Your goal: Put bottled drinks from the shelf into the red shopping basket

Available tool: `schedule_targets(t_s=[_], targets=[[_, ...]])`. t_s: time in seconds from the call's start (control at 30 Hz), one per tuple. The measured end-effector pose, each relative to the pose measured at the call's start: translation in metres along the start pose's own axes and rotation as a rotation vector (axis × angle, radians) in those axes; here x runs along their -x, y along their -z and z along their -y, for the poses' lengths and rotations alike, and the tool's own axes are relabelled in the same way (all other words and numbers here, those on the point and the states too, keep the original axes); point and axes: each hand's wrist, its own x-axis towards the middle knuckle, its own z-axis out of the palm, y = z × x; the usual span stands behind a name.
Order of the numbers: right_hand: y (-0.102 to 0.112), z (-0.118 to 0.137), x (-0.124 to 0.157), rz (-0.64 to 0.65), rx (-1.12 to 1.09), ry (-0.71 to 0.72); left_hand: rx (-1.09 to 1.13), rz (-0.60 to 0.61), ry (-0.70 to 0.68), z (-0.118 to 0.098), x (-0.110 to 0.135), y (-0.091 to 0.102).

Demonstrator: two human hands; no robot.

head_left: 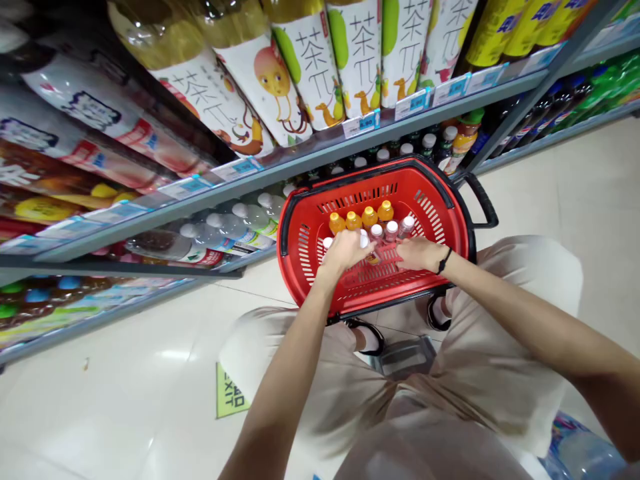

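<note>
A red shopping basket [293, 267] with slotted walls sits between my knees. Inside it stands a row of orange-capped bottles [369, 217]. In front of them is a row of clear bottles with white caps [391, 230]. My left hand [345, 250] reaches into the basket from the left, its fingers closed round the top of a small white-capped bottle [373, 258] that they partly hide. My right hand [419, 255], with a black band at the wrist, is low inside the basket on the right. Its fingers are apart, beside the clear bottles; whether they touch is unclear.
Shelves [320, 143] of large drink bottles [363, 60] run along the front and left, with price tags [363, 125] on the edge. The basket's black handle [480, 200] juts out at the right. A green exit sign [230, 393] lies on the tiled floor [165, 380].
</note>
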Motion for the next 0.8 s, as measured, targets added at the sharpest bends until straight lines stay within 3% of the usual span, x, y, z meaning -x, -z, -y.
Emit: schedule_targets(t_s=[0.17,0.3,0.57,0.8], targets=[[0.003,0.004,0.005,-0.014,-0.032,0.030,-0.077,0.094,0.096,0.021,-0.013,-0.049],[0.004,0.005,0.012,-0.023,-0.072,0.048,-0.122,0.131,0.183,0.034,-0.018,-0.073],[0.002,-0.002,0.026,-0.024,-0.140,0.026,-0.160,0.156,0.227,0.033,-0.031,-0.096],[-0.012,-0.008,0.029,-0.048,-0.203,-0.006,-0.124,0.157,0.234,0.029,-0.027,-0.100]])
